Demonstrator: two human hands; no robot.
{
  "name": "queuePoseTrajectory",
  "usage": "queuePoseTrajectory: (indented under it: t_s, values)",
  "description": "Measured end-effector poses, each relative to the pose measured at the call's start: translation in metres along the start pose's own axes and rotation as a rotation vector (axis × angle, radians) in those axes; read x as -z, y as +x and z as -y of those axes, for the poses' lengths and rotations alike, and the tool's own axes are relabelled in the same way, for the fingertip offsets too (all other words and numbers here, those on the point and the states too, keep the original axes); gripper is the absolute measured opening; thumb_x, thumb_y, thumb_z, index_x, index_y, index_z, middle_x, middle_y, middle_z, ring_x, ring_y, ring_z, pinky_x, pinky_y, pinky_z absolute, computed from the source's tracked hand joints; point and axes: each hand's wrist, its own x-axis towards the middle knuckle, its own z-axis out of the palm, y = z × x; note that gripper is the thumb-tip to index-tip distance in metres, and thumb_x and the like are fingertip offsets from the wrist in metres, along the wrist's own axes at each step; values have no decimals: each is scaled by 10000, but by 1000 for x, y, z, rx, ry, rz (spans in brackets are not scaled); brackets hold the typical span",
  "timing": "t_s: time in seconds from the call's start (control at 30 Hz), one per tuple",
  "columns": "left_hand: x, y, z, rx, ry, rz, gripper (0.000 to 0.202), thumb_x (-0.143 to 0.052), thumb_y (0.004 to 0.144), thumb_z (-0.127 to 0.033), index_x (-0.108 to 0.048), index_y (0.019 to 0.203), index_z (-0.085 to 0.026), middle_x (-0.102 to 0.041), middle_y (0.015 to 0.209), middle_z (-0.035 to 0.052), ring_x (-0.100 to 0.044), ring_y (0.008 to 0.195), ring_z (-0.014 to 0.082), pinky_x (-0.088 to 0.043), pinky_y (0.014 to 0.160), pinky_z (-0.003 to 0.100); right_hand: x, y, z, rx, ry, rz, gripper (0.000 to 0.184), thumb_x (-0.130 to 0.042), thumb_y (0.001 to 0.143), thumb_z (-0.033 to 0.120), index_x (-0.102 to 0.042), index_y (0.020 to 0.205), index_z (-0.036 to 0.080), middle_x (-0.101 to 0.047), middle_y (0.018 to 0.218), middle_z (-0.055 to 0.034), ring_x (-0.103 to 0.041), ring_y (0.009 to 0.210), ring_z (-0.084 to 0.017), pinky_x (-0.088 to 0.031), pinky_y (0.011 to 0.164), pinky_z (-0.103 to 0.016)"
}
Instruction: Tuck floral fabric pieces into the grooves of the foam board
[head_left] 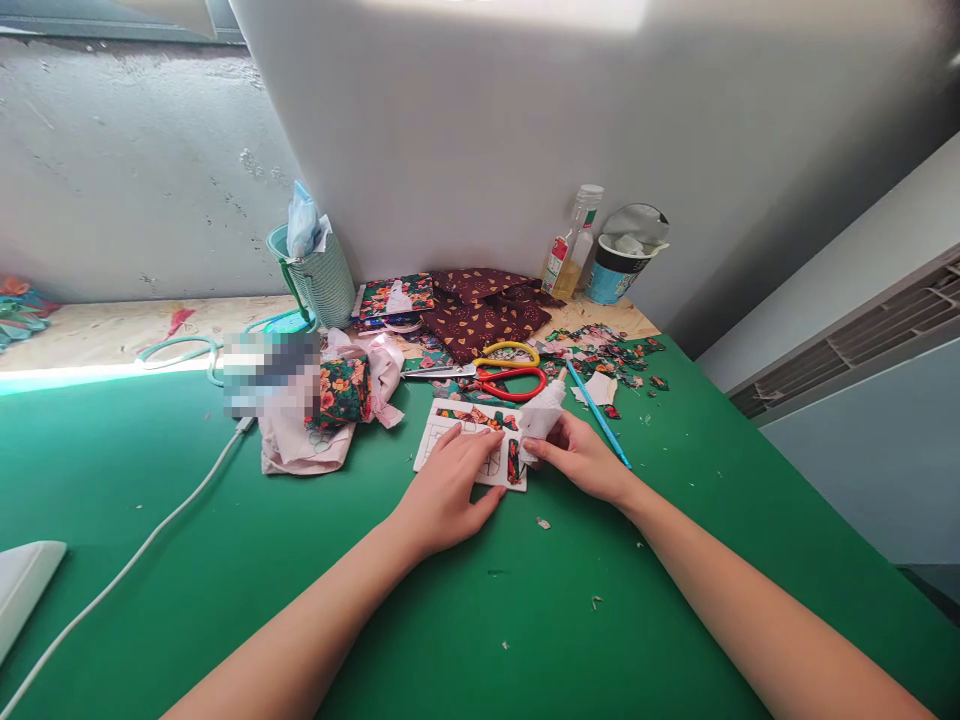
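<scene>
A white card (450, 432) with printed outlines and glued floral fabric bits lies on the green table (225, 560). My left hand (450, 490) rests flat on the card, fingers stretched out, pressing it down. My right hand (577, 455) is closed round a small white glue bottle (541, 415), tilted with its nozzle up and away, right beside the card's right edge where a floral strip is stuck.
Red and yellow scissors (510, 375) lie behind the card, a blue pencil (596, 410) to the right among floral fabric scraps (607, 350). Folded fabrics (480, 310), a teal basket (319, 275), a bottle (574, 245), a cup (619, 265), and a white cable (150, 540) surround.
</scene>
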Motion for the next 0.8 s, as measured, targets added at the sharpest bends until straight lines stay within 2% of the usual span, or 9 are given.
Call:
queuePoseTrajectory:
  t_s: [0.27,0.47,0.6,0.7,0.8]
  values:
    - [1,1,-1,5,2,1,535,-566,835,-228,-348,1319,-165,-589,1267,120,-536,1185,243,-263,1124,514,0,-1,0,-17,-3,6,382,-730,729,387,-554,1019,210,-663,980,-49,-653,841,-190,-563,679,-304]
    - [2,1,0,6,0,5,534,-556,834,-220,-340,1320,-177,-589,1265,132,-531,1202,240,-261,1122,526,0,-1,0,9,-73,2,369,-712,742,407,-552,1001,198,-668,934,-54,-654,786,-194,-563,653,-319]
    - [2,1,-1,5,1,5,546,-555,834,-227,-333,1330,-178,-590,1261,139,-531,1203,245,-261,1121,531,-1,-3,1,41,-114,4,364,-700,756,404,-551,1012,193,-679,955,-62,-659,829,-211,-560,714,-348]
    - [2,1,-1,5,-2,5,553,-553,833,-227,-330,1338,-185,-590,1260,136,-532,1203,244,-259,1122,532,-1,-4,1,43,-98,19,370,-701,761,393,-553,1037,196,-682,999,-66,-658,888,-222,-554,772,-366]
    - [2,1,-1,5,-6,6,551,-554,832,-221,-336,1337,-187,-592,1260,130,-530,1204,240,-256,1126,526,-1,-2,1,12,-49,20,372,-717,745,397,-559,1020,203,-680,986,-59,-659,865,-217,-560,733,-354]
